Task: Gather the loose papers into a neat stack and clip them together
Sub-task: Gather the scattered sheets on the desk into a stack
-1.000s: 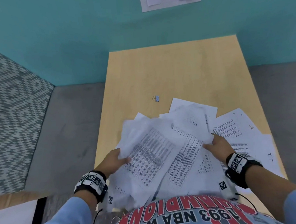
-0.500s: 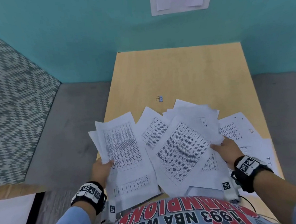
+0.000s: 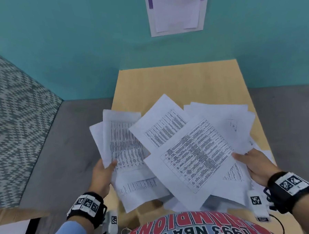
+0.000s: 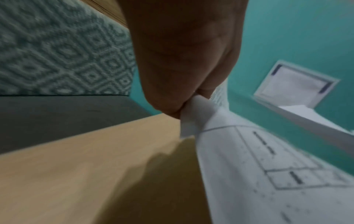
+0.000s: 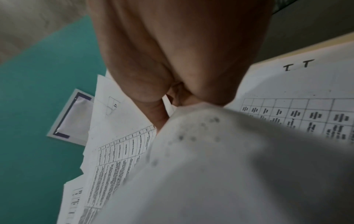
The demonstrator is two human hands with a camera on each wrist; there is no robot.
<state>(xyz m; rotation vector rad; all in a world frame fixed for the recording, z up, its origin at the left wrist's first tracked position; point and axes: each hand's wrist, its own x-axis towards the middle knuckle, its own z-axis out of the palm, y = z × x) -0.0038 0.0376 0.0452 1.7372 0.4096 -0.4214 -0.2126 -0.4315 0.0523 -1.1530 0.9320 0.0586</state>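
The teal painted wall [image 3: 75,49] closes off the far side, and the light wooden bench [image 3: 175,80] butts against it, its far half bare, which leaves open room to set down and square a stack. Grey floor [image 3: 76,138] lies to either side of the narrow bench, so sheets overhanging its left edge have nothing under them. The loose white printed papers [image 3: 193,150] are fanned across the near half of the bench, lifted and crossing at odd angles, a few on the right lying flat on the wood. The left hand [image 3: 101,175] has its grip closed on the near-left edge of one sheaf, thumb on top and fingers beneath, as the left wrist view confirms with a pinched corner. The right hand [image 3: 254,165] likewise grips the right edge of the largest table-printed sheet, thumb over, fingers under. Holding opposite edges probably lets the person draw both bundles inward into one pile; the gathering looks about midway. No clip shows now, perhaps hidden beneath the raised papers.
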